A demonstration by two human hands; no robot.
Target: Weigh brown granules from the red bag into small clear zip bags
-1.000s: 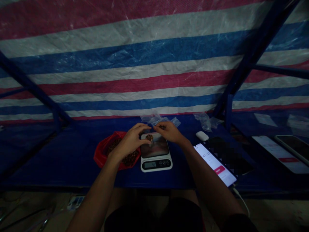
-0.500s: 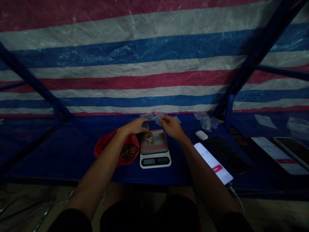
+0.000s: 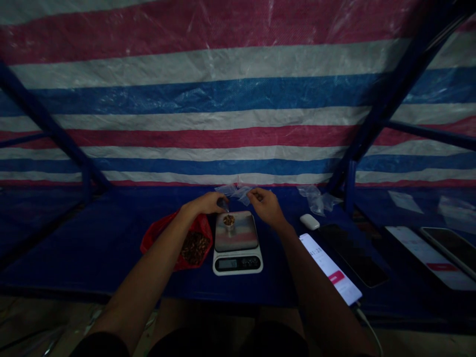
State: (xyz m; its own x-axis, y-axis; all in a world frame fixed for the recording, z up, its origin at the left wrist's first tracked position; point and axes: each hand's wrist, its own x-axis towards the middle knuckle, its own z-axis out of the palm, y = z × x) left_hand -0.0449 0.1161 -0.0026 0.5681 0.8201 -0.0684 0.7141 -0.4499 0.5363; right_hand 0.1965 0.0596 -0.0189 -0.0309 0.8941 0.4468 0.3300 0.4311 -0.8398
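Note:
A white digital kitchen scale [image 3: 238, 265] with a metal plate stands in front of me. On its plate sits a small cup [image 3: 229, 227] filled with brown, nut-like pieces. My left hand [image 3: 208, 202] is at the plate's far left corner, thumb and fingers closed around what looks like a small clear plastic bag [image 3: 223, 203]. Beyond the far right corner is my right hand [image 3: 266, 204], its fingertips pinched together; what they hold is too small to name. A red plastic bag [image 3: 158, 232] lies open under my left forearm, with more brown pieces [image 3: 195, 246] inside.
Clear plastic bags [image 3: 240, 192] lie behind the scale, and a crumpled one [image 3: 316, 199] is farther right. A white earbud case [image 3: 310, 221], a lit phone [image 3: 330, 270] on a cable and a dark phone [image 3: 353, 255] lie to the right. Blue frame bars [image 3: 372, 134] slant up at both sides.
My view has tilted up a little, so the table sits lower in the picture. Both hands keep nearly the same places beside the scale, with only slight finger movement.

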